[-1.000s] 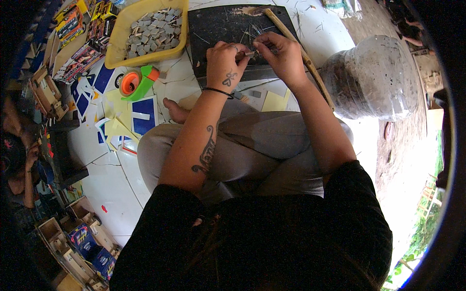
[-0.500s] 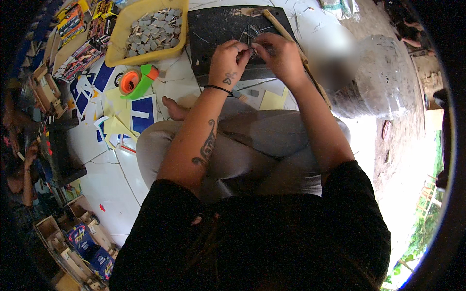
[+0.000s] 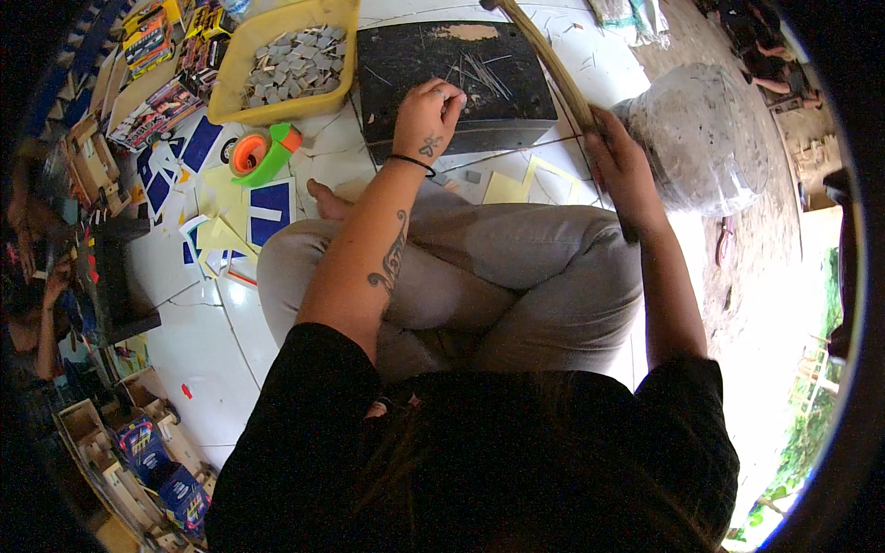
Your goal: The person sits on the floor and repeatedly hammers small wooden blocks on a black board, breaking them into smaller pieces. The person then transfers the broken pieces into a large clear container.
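My left hand [image 3: 428, 120] is over the near part of a black block [image 3: 415, 57], its fingers pinched together. Whatever it may hold is too small to make out. Just past its fingertips lies a loose heap of thin metal pins [image 3: 484, 76] on the block. My right hand [image 3: 622, 158] is wrapped round a long wooden-handled tool [image 3: 550, 61] to the right of the block. This tool slants up past the block's right side to the top edge of the picture. Its far end is dark and partly cut off, so its exact kind is unclear.
A yellow tub [image 3: 277, 113] of small grey pieces stands left of the block. Nearby are an orange-and-green tape dispenser [image 3: 267, 155] and scattered blue and yellow sheets [image 3: 270, 217]. Toy wooden trucks [image 3: 152, 111] line the left. A plastic-wrapped bundle [image 3: 705, 138] sits at right. Another person's hand [image 3: 57, 281] shows far left.
My right hand has left my left hand's fingertips and moved right and nearer, taking hold of the wooden-handled tool. That tool has shifted off the block's right edge. My left hand has barely moved.
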